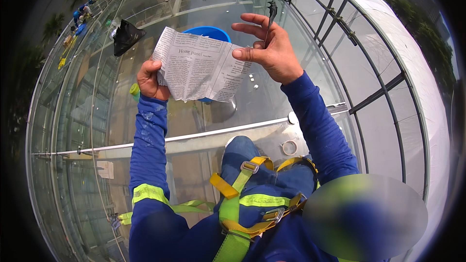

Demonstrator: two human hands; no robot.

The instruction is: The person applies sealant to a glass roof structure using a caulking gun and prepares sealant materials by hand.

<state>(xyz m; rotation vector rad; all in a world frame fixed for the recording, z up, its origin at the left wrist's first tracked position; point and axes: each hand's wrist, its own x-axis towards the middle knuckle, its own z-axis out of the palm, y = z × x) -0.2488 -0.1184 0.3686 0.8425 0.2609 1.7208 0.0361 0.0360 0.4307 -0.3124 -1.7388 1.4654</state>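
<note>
A creased sheet of newspaper (196, 70) hangs between my hands above the glass surface. My left hand (152, 80) is closed on its left edge, thumb on top. My right hand (272, 51) has its thumb over the sheet's right edge, with the fingers partly raised. A thin tool (272, 13), its tip coated in black, sticks up from among the right fingers; its lower end is hidden by the hand. Behind the newspaper stands a blue tub (213, 32), mostly covered by the sheet.
A black plastic bag (127, 38) lies beyond my left hand. A tape roll (289, 147) rests near my knee, and small white blocks (253, 81) dot the glass. A rope (92, 131) runs along the left; dark metal railing (383, 87) borders the right. Other workers (82, 12) are far left.
</note>
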